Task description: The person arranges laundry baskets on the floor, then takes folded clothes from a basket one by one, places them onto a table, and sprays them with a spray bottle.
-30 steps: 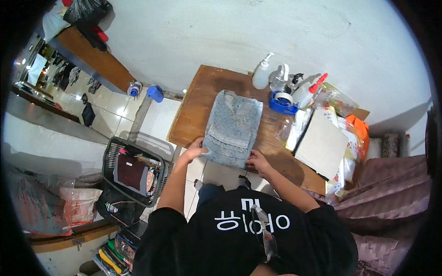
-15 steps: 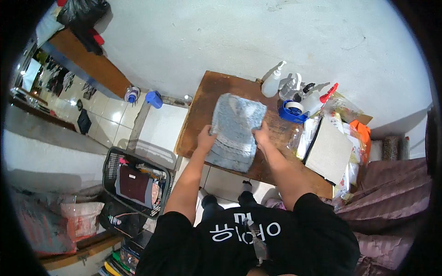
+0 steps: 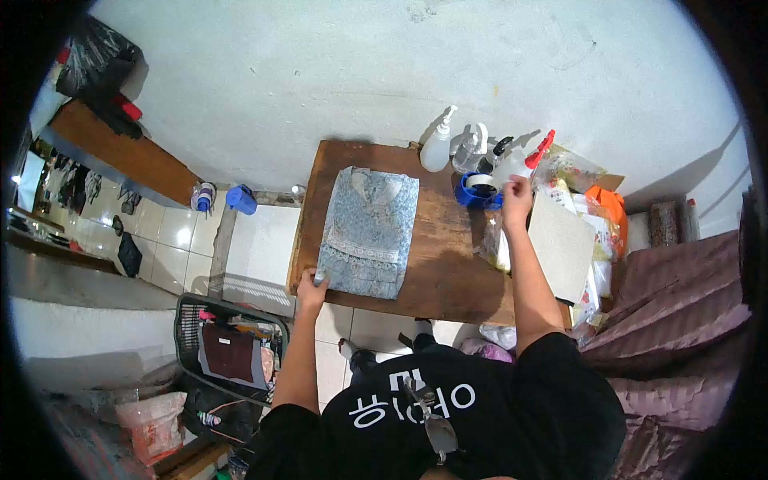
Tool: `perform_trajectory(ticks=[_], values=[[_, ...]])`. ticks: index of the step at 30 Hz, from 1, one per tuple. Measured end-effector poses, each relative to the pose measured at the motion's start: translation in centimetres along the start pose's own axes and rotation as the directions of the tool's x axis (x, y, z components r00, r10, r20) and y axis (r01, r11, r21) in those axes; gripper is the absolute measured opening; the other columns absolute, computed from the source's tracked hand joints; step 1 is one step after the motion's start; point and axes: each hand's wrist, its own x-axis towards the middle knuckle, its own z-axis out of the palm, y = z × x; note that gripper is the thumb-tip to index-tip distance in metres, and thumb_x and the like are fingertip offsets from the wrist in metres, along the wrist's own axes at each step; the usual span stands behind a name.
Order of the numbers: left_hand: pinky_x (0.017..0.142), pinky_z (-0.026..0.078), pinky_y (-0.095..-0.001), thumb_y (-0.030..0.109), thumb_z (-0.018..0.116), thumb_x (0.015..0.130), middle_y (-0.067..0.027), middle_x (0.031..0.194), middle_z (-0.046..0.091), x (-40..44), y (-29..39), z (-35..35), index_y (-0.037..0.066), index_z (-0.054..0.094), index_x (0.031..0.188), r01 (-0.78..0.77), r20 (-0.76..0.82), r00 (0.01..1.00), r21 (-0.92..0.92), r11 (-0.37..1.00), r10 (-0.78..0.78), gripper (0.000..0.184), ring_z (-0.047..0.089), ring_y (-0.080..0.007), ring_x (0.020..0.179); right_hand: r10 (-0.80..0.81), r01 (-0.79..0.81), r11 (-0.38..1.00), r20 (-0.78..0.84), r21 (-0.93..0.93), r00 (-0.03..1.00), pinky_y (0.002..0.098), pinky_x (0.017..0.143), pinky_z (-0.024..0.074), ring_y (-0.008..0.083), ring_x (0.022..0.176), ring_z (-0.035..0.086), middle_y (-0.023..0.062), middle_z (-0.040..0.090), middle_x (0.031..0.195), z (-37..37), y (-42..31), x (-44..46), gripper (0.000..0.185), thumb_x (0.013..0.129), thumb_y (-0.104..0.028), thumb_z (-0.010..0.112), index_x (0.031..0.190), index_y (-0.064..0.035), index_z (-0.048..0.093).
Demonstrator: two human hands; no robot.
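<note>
A blue, faded piece of folded clothing [image 3: 370,228] lies flat on the brown wooden desk [image 3: 452,260], toward the left side. A band of white lace runs across it near the bottom.

The left hand [image 3: 312,290] touches its bottom left corner. I cannot tell if the fingers pinch the cloth or just rest on it.

The right hand [image 3: 518,192] is well apart from the clothing, with its fingers bent. It is right by the blue tape holder [image 3: 469,194] and a white bottle with a red top [image 3: 513,166]. I cannot tell if it holds anything.

A white pump bottle [image 3: 436,152] stands near the back edge. On the right side lies a pale flat board [image 3: 562,244], with an orange bag [image 3: 612,210] beyond it. Left of the desk is a dark basket [image 3: 187,342] with things inside.
</note>
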Motion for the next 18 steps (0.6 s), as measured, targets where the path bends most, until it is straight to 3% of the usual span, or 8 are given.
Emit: perform_trajectory(ticks=[1,3,4,7,11,14,17,18], values=[[0.08,0.045,-0.0352,0.015,0.071,0.072,-0.0189,0.096,0.062,-0.3,0.0,0.1,-0.002,0.054,0.105,0.013,-0.016,1.0,0.028,1.0,-0.012,0.041,0.06,-0.0294,0.091,0.098,-0.102,0.995,0.184,0.011,0.978,0.03,0.07,0.0444,0.0157,0.075,0.054,0.0071,0.058,0.083,1.0,-0.9,0.1,0.021,0.075,-0.002,0.058,0.095,-0.0009,0.056],[0.079,0.045,-0.0343,0.014,0.071,0.072,-0.0168,0.092,0.063,-0.2,0.1,0.1,-0.002,0.056,0.1,0.033,-0.045,0.999,0.087,0.996,-0.029,0.036,0.061,-0.0277,0.086,-0.147,0.154,0.988,0.228,-0.015,0.963,0.0309,0.068,0.0447,0.0173,0.072,0.054,0.0076,0.056,0.08,4.0,-3.5,-1.0,0.021,0.073,-0.002,0.059,0.094,-0.0018,0.056],[0.079,0.045,-0.0342,0.014,0.072,0.071,-0.0161,0.092,0.063,0.1,-0.4,0.2,-0.002,0.057,0.098,0.055,-0.052,0.997,0.085,0.995,-0.051,0.034,0.061,-0.027,0.086,-0.257,0.272,0.959,0.158,-0.076,0.953,0.0324,0.073,0.0434,0.0215,0.078,0.053,0.0115,0.052,0.086,5.1,-2.7,0.2,0.028,0.07,-0.002,0.06,0.097,-0.0007,0.053],[0.078,0.045,-0.0336,0.013,0.072,0.071,-0.0144,0.092,0.063,1.4,-1.5,0.8,-0.002,0.057,0.095,0.097,-0.056,0.994,0.051,0.994,-0.094,0.032,0.06,-0.0252,0.086,-0.342,0.297,0.934,-0.251,-0.199,0.906,0.0345,0.081,0.0402,0.0263,0.087,0.05,0.0157,0.048,0.094,3.3,-8.4,1.3,0.037,0.066,-0.003,0.06,0.101,0.0008,0.049],[0.078,0.044,-0.0327,0.01,0.072,0.071,-0.0129,0.091,0.062,1.7,-2.7,0.8,-0.002,0.057,0.096,0.106,-0.051,0.993,0.033,0.994,-0.104,0.032,0.058,-0.0228,0.085,-0.36,0.163,0.882,-0.408,-0.443,0.839,0.038,0.088,0.037,0.0294,0.098,0.047,0.0189,0.046,0.107,-1.1,-2.1,6.2,0.055,0.063,-0.007,0.066,0.112,0.0029,0.043],[0.078,0.044,-0.0327,0.011,0.073,0.071,-0.0125,0.093,0.062,1.3,-1.2,0.5,-0.001,0.057,0.098,0.121,-0.022,0.992,0.013,0.993,-0.121,0.033,0.058,-0.023,0.086,-0.189,0.176,0.982,-0.237,-0.075,0.953,0.0386,0.084,0.0412,0.028,0.097,0.052,0.0192,0.052,0.105,-1.2,3.4,10.2,0.064,0.064,-0.012,0.072,0.118,0.0031,0.039],[0.079,0.044,-0.0336,0.014,0.073,0.071,-0.0123,0.094,0.063,2.5,-3.7,1.0,0.0,0.056,0.099,0.131,-0.031,0.991,-0.066,0.989,-0.133,0.036,0.059,-0.0245,0.088,-0.007,0.019,0.996,0.128,-0.088,0.992,0.0374,0.076,0.0462,0.0244,0.085,0.059,0.0163,0.06,0.093,-2.4,1.5,11.9,0.066,0.065,-0.015,0.074,0.119,0.0019,0.04],[0.08,0.043,-0.0338,0.014,0.073,0.071,-0.0125,0.094,0.063,2.7,-4.4,1.1,0.0,0.056,0.1,0.141,-0.035,0.989,-0.027,0.99,-0.142,0.036,0.059,-0.025,0.089,-0.115,0.122,0.954,0.043,-0.275,0.992,0.0352,0.068,0.0476,0.0216,0.07,0.06,0.0105,0.061,0.076,-2.1,1.4,12.2,0.059,0.068,-0.014,0.072,0.117,0.0005,0.044]])
